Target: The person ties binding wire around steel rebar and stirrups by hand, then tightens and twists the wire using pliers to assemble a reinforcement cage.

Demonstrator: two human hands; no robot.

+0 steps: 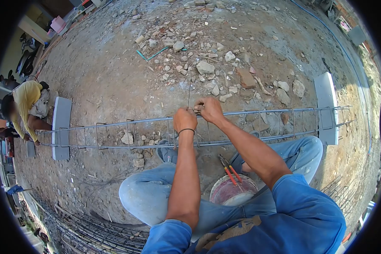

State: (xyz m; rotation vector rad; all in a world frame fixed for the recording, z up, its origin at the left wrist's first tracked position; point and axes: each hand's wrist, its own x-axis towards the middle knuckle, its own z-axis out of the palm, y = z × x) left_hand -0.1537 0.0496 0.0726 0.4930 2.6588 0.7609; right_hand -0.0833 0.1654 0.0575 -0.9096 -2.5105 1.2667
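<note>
A long rebar cage (156,120) with square stirrups lies across the view, its ends on two pale blocks. My left hand (185,119) is closed at the cage's far bar, with a thin wire (189,91) rising from the fingers. Just right of it, my right hand (209,109) is closed at the same bar; what it pinches is too small to make out. Pliers with orange handles (230,171) rest on an upturned reddish bucket (224,190) between my legs.
The left block (62,122) and right block (326,106) carry the cage. A person in yellow (27,99) bends at its left end. Stones (205,67) and rubble lie beyond it. More rebar cages (97,230) lie at the lower left. A blue hose (338,40) runs along the right.
</note>
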